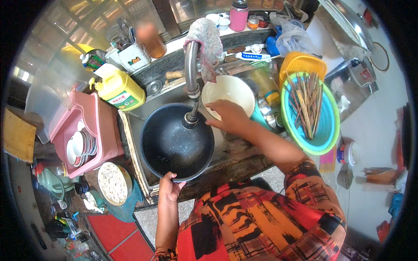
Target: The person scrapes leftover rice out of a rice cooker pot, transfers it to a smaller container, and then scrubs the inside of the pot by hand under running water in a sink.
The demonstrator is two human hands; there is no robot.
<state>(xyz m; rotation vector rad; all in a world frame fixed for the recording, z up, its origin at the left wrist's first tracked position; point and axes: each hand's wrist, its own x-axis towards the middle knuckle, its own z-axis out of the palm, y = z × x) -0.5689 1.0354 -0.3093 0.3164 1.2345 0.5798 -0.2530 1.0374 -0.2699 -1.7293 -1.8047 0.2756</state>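
My left hand (171, 187) grips the near rim of a black bowl-shaped pan (173, 146), thumb over the edge and fingers beneath. The pan tilts in the sink (136, 130), below a curved metal faucet (190, 65) with a flexible spout. A grey cloth (205, 36) hangs over the faucet. My right hand (230, 115) is at the near side of a cream bowl (230, 89), right of the spout. Its fingers overlap the bowl's rim, with the thumb lower, near the pan. Whether it grips the bowl cannot be told.
Left of the sink are a yellow pump jug (122, 86), a pink tub (107, 137) with small stacked dishes, and a bowl of pale chopped food (112, 184). On the right, green and blue baskets (331, 130) hold a bundle of sticks (308, 104). A pink bottle (238, 16) stands behind.
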